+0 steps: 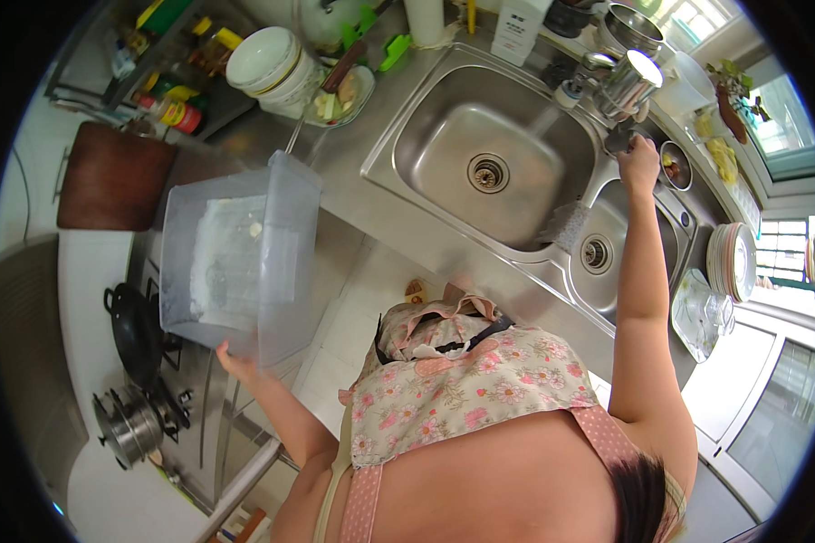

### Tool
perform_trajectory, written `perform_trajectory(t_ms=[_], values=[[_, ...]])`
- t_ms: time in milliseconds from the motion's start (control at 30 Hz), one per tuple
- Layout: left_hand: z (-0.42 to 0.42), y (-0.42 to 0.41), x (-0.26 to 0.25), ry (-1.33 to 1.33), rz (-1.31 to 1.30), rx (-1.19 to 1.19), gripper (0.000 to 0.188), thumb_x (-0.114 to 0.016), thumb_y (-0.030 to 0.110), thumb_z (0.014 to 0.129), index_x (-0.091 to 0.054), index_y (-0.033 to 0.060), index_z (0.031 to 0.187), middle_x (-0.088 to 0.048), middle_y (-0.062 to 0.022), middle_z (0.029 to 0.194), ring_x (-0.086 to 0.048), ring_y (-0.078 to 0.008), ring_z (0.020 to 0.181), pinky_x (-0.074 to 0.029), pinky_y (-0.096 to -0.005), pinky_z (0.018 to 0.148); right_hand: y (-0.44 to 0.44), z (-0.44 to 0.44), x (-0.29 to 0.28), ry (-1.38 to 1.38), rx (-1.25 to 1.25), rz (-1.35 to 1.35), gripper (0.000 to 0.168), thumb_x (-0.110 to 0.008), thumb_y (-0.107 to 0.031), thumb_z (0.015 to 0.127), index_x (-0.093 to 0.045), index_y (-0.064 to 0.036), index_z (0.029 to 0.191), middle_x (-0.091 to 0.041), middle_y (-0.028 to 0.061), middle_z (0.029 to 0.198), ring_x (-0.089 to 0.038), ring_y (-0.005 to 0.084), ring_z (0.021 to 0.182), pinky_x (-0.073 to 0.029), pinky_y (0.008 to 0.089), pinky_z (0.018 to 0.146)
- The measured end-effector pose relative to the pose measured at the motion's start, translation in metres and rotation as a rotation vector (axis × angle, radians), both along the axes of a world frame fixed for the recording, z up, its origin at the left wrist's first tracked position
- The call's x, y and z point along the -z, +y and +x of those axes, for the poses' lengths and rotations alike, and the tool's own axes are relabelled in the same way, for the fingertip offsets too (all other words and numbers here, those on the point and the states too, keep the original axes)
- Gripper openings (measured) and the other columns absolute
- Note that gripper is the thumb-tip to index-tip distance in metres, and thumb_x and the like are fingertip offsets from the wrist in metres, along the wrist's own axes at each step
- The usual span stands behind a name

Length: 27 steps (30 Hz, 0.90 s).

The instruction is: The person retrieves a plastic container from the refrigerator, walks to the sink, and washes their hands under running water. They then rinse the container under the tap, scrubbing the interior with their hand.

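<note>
My left hand (238, 364) grips the near edge of a translucent plastic bin (292, 251), held tilted beside the counter on the left. White residue and a small pale bit lie on the bin's bottom. With the arm stretched out, my right hand (638, 166) is at the back rim of the double-bowl stainless steel sink (441, 170). Its fingers are around a dark grey object (620, 138), partly hidden and too unclear to name. Just behind that object stand a shiny metal cup (628, 85) and the faucet (594, 64). A small metal bowl (675, 166) with food scraps sits right of the hand.
A grey mesh cloth (567, 227) hangs over the sink divider. Stacked white bowls (265, 64) and a plate of cut vegetables (343, 102) with a knife (343, 68) stand at back left. A black wok (132, 332) and a steel pot (129, 427) are on the stove. Stacked plates (730, 261) stand right.
</note>
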<state>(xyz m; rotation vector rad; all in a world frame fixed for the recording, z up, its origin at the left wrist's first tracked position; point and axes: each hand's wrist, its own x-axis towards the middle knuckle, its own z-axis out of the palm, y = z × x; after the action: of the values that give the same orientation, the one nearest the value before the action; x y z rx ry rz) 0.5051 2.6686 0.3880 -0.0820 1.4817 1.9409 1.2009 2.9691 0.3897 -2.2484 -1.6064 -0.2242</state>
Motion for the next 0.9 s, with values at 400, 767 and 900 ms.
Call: perform_trajectory(t_ms=[400, 767, 900], values=[[-0.043, 0.020, 0.024, -0.017, -0.130, 0.013, 0.053, -0.057, 0.034, 0.070, -0.047, 0.0057, 0.114, -0.049, -0.0114, 0.111, -0.049, -0.0318, 0.100, -0.043, -0.0484, 0.081, -0.041, -0.083, 0.014, 0.014, -0.141, 0.335, 0.028, -0.060, -0.010, 0.072, -0.059, -0.004, 0.099, -0.057, 0.0145, 0.099, -0.053, 0.0302, 0.096, -0.044, 0.0403, 0.081], [-0.065, 0.047, 0.023, 0.067, -0.204, 0.053, 0.047, -0.059, 0.034, 0.070, -0.048, 0.0068, 0.107, -0.050, -0.0091, 0.107, -0.047, -0.0290, 0.098, -0.041, -0.0443, 0.081, 0.088, -0.114, 0.094, 2.494, 0.584, 0.022, 0.011, -0.049, -0.005, 0.080, -0.042, -0.004, 0.071, -0.056, 0.0106, 0.071, -0.057, 0.0188, 0.063, -0.046, 0.0250, 0.050], [-0.079, 0.039, 0.017, 0.066, -0.257, -0.003, 0.045, -0.060, 0.034, 0.070, -0.052, 0.0062, 0.104, -0.053, -0.0076, 0.104, -0.050, -0.0267, 0.095, -0.041, -0.0415, 0.082, 0.120, -0.091, 0.143, 2.797, 0.400, -0.136, 0.009, -0.050, -0.006, 0.081, -0.044, -0.005, 0.074, -0.053, 0.0073, 0.066, -0.050, 0.0156, 0.052, -0.038, 0.0238, 0.039]])
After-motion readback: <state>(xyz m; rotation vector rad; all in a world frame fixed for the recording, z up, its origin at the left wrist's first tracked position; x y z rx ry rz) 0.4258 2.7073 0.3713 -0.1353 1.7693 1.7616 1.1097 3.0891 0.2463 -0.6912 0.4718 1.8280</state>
